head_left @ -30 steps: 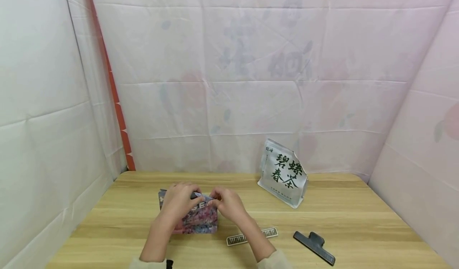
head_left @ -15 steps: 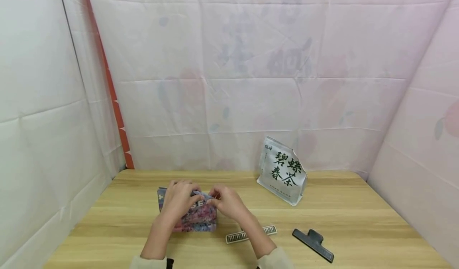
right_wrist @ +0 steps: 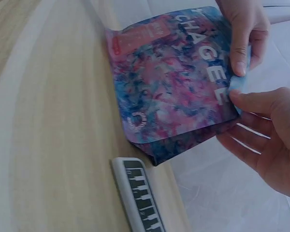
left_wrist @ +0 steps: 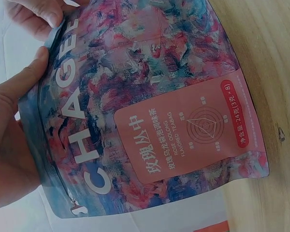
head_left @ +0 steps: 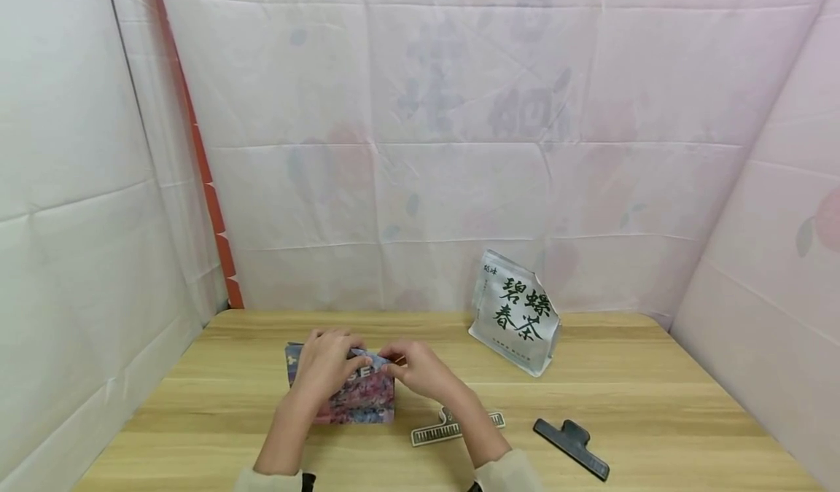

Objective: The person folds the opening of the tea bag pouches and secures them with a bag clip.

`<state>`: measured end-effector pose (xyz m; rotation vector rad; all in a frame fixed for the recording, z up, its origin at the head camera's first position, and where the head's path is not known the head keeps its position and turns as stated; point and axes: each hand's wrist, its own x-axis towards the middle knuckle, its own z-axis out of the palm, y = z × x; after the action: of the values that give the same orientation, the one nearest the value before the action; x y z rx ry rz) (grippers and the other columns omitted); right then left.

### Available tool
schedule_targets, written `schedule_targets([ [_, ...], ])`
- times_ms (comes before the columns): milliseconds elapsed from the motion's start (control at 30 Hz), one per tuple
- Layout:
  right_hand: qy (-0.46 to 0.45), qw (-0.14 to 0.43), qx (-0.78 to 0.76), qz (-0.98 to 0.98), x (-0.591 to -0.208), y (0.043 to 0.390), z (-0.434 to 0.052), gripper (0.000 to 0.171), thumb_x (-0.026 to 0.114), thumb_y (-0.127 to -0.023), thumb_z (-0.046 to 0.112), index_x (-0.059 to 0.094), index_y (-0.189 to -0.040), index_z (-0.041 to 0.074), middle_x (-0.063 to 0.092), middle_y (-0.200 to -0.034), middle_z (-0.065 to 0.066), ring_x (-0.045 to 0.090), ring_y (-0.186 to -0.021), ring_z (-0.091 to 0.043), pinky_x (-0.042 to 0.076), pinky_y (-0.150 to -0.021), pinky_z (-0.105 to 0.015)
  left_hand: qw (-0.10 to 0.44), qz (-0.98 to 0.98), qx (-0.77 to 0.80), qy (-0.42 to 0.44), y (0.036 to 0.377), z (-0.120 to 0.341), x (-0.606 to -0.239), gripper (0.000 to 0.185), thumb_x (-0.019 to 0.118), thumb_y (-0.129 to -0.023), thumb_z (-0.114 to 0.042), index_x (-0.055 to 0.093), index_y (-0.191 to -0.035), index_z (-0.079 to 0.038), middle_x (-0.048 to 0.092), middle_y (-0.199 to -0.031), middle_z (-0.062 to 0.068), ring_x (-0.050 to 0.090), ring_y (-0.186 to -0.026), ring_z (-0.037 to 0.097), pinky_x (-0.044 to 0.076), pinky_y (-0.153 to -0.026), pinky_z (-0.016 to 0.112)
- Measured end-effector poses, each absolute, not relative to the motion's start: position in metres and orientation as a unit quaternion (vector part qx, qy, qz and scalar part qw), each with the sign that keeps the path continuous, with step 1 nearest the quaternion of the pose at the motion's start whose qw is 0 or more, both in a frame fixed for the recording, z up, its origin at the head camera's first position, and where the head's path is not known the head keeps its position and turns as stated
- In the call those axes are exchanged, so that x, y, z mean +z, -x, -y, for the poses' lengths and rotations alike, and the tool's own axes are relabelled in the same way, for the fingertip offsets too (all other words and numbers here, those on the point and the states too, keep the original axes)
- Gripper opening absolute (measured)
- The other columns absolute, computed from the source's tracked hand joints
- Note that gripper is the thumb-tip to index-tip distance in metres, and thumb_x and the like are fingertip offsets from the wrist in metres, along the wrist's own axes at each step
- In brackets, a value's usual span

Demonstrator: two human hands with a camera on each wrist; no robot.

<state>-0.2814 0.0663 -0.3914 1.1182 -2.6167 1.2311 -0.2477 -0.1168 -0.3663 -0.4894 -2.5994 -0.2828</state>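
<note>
A pink, blue and purple CHAGEE teabag pouch point(head_left: 357, 406) stands on the wooden table, left of centre. My left hand point(head_left: 328, 366) pinches its top edge near the middle, thumb on the front face in the left wrist view. At the top right corner, my right hand point(head_left: 421, 372) pinches the rim between thumb and fingers, as the right wrist view shows. Both thumbs lie close together near the last letters of the pouch's printed name point(right_wrist: 203, 60). The fingers behind the pouch are partly hidden.
A white clip with a piano-key pattern point(head_left: 434, 434) lies partly under my right forearm. Right of it lies a black clip point(head_left: 572, 448). A silver tea bag point(head_left: 517, 317) with dark characters stands farther back, before the white cloth wall point(head_left: 453, 193).
My right wrist has shifted slightly, showing more of the piano-pattern clip's handle. Both hands keep their hold on the pouch's top edge, and the pouch stays in place.
</note>
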Motion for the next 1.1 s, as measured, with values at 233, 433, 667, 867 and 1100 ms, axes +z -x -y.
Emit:
schedule_targets([
  [233, -0.353, 0.088, 0.369, 0.855, -0.397, 0.280, -0.060, 0.006, 0.064, -0.085, 0.001, 0.066, -0.087, 0.007, 0.063, -0.085, -0.001, 0.060, -0.078, -0.008, 0.049, -0.065, -0.019, 0.241, 0.948, -0.101, 0.181, 0.247, 0.117, -0.367, 0.018, 0.075, -0.073, -0.033, 0.069, -0.082, -0.018, 0.058, -0.077, -0.005, 0.057, -0.074, 0.018, 0.042, -0.073, 0.040],
  [433, -0.344, 0.128, 0.352, 0.861, -0.399, 0.278, -0.056, 0.009, 0.065, -0.083, -0.001, 0.064, -0.081, 0.008, 0.062, -0.078, 0.000, 0.058, -0.068, -0.006, 0.047, -0.058, -0.018, 0.241, 0.948, -0.101, 0.180, 0.247, 0.116, -0.366, 0.017, 0.075, -0.073, -0.033, 0.069, -0.081, -0.019, 0.057, -0.075, -0.005, 0.057, -0.073, 0.018, 0.042, -0.071, 0.039],
  [667, -0.342, 0.136, 0.348, 0.862, -0.398, 0.276, -0.055, 0.008, 0.066, -0.082, 0.000, 0.063, -0.080, 0.006, 0.060, -0.075, 0.001, 0.053, -0.062, -0.005, 0.045, -0.054, -0.018, 0.234, 0.951, -0.097, 0.178, 0.247, 0.115, -0.367, 0.017, 0.076, -0.074, -0.032, 0.069, -0.081, -0.018, 0.056, -0.076, -0.005, 0.056, -0.073, 0.018, 0.041, -0.072, 0.040],
  [867, -0.339, 0.126, 0.344, 0.867, -0.395, 0.276, -0.055, 0.009, 0.066, -0.083, 0.000, 0.063, -0.080, 0.007, 0.059, -0.075, 0.002, 0.051, -0.061, -0.004, 0.044, -0.054, -0.018, 0.250, 0.947, -0.093, 0.182, 0.248, 0.115, -0.368, 0.021, 0.076, -0.072, -0.037, 0.068, -0.081, -0.019, 0.059, -0.079, -0.004, 0.058, -0.076, 0.019, 0.043, -0.074, 0.042],
  [1100, -0.338, 0.115, 0.344, 0.868, -0.394, 0.275, -0.055, 0.010, 0.065, -0.082, -0.004, 0.063, -0.080, 0.006, 0.060, -0.075, 0.001, 0.050, -0.060, -0.003, 0.043, -0.054, -0.018, 0.254, 0.946, -0.094, 0.181, 0.247, 0.111, -0.368, 0.015, 0.075, -0.074, -0.033, 0.064, -0.076, -0.022, 0.057, -0.075, -0.007, 0.056, -0.073, 0.016, 0.041, -0.067, 0.036],
])
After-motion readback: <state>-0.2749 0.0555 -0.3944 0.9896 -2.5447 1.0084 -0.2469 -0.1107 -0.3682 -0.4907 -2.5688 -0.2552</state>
